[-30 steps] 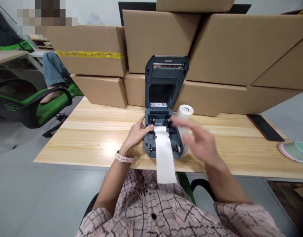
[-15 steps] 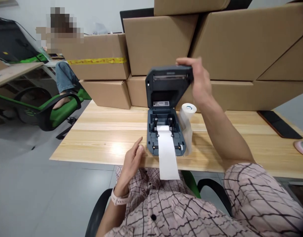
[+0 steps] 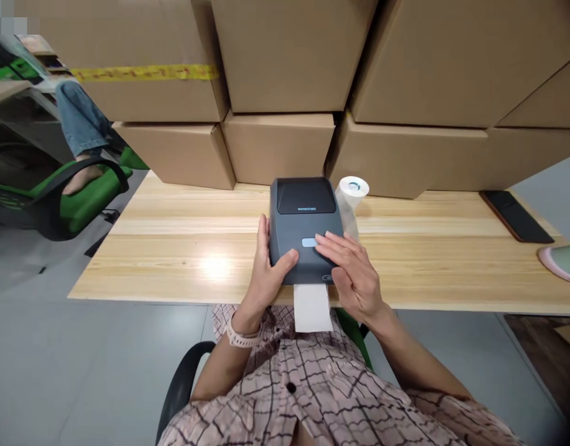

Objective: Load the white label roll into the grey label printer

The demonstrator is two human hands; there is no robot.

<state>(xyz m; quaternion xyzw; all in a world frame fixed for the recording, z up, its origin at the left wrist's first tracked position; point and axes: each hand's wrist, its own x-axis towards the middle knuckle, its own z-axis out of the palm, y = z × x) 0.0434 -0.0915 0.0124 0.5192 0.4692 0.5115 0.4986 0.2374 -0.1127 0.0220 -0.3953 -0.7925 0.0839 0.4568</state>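
A dark grey label printer (image 3: pixel 294 226) sits near the table's front edge with its lid down. From its front slot a white paper strip (image 3: pixel 311 308) hangs over the edge. My left hand (image 3: pixel 269 269) grips the printer's left side, fingers along the wall and thumb on top. My right hand (image 3: pixel 354 275) rests on the lid's right front part, fingers stretched out beside the pale blue button (image 3: pixel 309 243). Behind that hand, a roll of white paper (image 3: pixel 354 188) stands against the printer's right side, partly hidden. The printer's inside is covered by the lid.
Cardboard boxes (image 3: pixel 280 145) are stacked along the back of the wooden table (image 3: pixel 183 248). A dark phone (image 3: pixel 515 215) and a pink-rimmed green object (image 3: pixel 564 260) lie at the right. Another person's leg (image 3: pixel 78 118) shows over a green chair (image 3: pixel 80 186) at the left.
The printer's raised lid has come down, with my right hand now on its top. My left hand has moved from the tabletop onto the printer's left side. The view has tilted downward.
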